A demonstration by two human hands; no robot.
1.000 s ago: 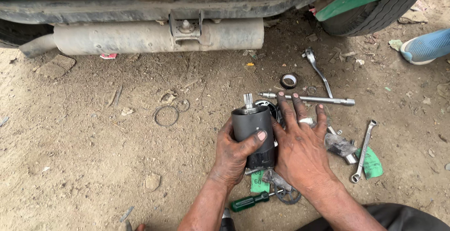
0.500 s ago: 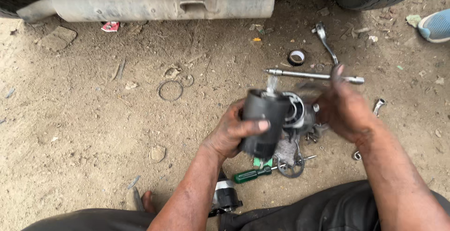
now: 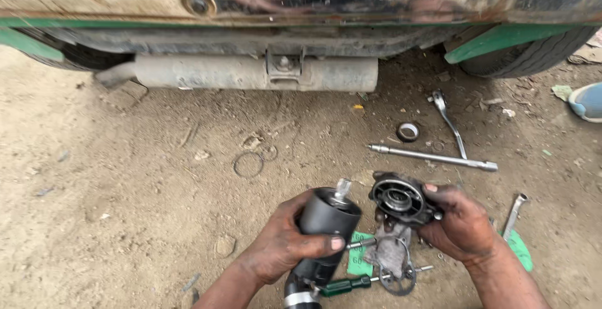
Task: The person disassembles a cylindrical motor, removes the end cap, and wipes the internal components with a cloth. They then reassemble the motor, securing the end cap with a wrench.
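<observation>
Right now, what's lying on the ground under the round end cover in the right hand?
Under the round end cover in the right hand: a grey rag, a toothed ring, a green-handled screwdriver and a green packet. The rag hides whatever lies beneath it.

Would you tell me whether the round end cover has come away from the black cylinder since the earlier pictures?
Yes. The round end cover, held in the right hand, now sits right of the black cylinder in the left hand, nearer the long bar on the ground.
</observation>
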